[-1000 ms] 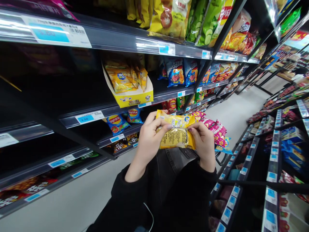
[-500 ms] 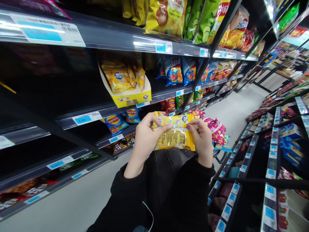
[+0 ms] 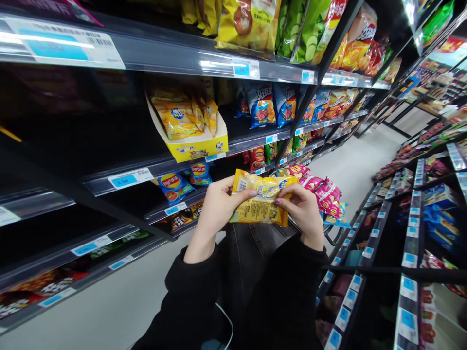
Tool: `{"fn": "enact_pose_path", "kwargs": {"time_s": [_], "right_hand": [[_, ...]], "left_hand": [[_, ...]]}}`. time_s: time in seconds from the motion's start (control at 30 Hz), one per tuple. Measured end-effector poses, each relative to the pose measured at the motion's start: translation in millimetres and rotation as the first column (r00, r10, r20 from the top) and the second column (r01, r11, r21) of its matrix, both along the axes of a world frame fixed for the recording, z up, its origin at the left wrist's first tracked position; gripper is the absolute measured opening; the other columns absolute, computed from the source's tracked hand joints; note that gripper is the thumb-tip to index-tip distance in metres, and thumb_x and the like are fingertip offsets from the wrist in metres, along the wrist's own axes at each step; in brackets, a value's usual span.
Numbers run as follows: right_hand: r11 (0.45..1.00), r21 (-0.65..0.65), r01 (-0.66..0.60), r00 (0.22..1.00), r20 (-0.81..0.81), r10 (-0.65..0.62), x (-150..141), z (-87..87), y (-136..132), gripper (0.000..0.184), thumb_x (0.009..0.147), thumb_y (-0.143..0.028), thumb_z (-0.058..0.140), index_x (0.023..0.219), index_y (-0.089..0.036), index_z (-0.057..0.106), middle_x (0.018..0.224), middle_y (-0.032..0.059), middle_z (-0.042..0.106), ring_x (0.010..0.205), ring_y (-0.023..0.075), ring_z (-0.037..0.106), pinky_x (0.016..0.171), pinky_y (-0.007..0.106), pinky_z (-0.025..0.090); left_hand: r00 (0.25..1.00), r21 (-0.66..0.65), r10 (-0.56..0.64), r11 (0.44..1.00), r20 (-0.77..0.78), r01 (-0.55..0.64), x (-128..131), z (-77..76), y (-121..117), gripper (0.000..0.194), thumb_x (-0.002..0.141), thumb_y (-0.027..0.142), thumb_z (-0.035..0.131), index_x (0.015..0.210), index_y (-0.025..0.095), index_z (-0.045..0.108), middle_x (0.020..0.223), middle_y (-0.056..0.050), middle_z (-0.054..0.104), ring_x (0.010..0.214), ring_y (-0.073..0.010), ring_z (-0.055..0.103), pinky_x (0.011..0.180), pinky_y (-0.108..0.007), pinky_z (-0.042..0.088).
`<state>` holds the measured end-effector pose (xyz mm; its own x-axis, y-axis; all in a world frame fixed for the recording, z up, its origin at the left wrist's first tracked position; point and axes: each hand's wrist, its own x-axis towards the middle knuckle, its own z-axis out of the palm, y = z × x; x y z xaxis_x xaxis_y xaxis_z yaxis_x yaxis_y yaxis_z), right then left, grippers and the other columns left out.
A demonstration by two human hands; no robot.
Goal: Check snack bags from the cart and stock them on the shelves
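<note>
Packet [image 3: 257,208], yellow, printed — left hand [image 3: 221,200] pinching its left end, right hand [image 3: 303,205] pinching its right — pink bags [image 3: 329,197] beyond it.

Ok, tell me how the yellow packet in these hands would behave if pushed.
The yellow packet would probably give when pressed, since it looks wrapped in thin, glossy film. That gloss suggests it may slide easily. It is likely light, as the left hand and right hand merely pinch it, though its contents are hidden.
</note>
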<state>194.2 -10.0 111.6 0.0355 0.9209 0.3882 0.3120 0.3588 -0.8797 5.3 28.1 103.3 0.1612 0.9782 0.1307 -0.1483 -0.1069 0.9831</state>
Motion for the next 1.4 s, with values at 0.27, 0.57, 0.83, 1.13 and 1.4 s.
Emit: {"fn": "enact_pose_path", "kwargs": {"time_s": [0.27,0.57,0.83,1.13,1.4], "right_hand": [[0.999,0.030,0.040,0.969,-0.245,-0.032,-10,-9.0,6,0.035,0.074,-0.030,0.069,0.099,-0.027,0.044,0.084,-0.0018,0.057,0.068,0.0124,0.059,0.059,0.024,0.050],[0.993,-0.121,-0.016,0.944,-0.329,-0.025,-9,-3.4,2,0.028,0.072,-0.041,0.071,0.087,-0.019,0.063,0.077,0.0044,0.069,0.070,0.0192,0.065,0.063,0.030,0.054],[0.989,-0.141,0.054,0.934,-0.344,-0.100,-15,-3.9,6,0.032,0.080,-0.052,0.059,0.083,-0.020,0.062,0.072,0.0023,0.067,0.068,0.0175,0.065,0.057,0.027,0.053],[0.969,0.051,0.241,0.942,-0.251,-0.221,-6,-8.1,6,0.042,0.074,-0.057,0.064,0.058,-0.020,0.050,0.052,-0.0035,0.048,0.048,0.0095,0.042,0.046,0.022,0.035],[0.957,0.073,0.279,0.960,0.003,-0.280,0,5.1,-10,0.034,0.075,-0.038,0.068,0.049,-0.018,0.056,0.041,-0.0053,0.045,0.040,0.0076,0.040,0.041,0.021,0.031]], "left_hand": [[0.928,0.228,0.317,0.935,-0.195,-0.271,1,-1.1,-2,0.041,0.079,0.046,0.061,0.050,0.017,0.052,0.046,0.003,0.044,0.046,-0.0098,0.042,0.044,-0.022,0.032],[0.835,0.405,0.488,0.838,-0.254,-0.367,0,2.0,-10,0.047,0.085,0.045,0.051,0.048,0.019,0.039,0.045,0.004,0.033,0.046,-0.0096,0.032,0.047,-0.025,0.026],[0.984,0.140,0.144,0.982,-0.101,-0.129,3,-6.1,1,0.038,0.062,0.053,0.073,0.067,0.016,0.068,0.053,0.000,0.058,0.051,-0.0145,0.052,0.048,-0.025,0.041],[0.987,0.306,0.099,0.950,-0.124,-0.057,-15,-10.4,10,0.021,0.068,0.039,0.073,0.062,0.019,0.071,0.068,-0.002,0.063,0.064,-0.0155,0.058,0.056,-0.026,0.046],[0.979,0.117,0.052,0.993,-0.196,-0.029,-23,1.0,0,0.028,0.077,0.043,0.064,0.070,0.016,0.070,0.058,-0.002,0.065,0.045,-0.0128,0.058,0.047,-0.026,0.049]]}}
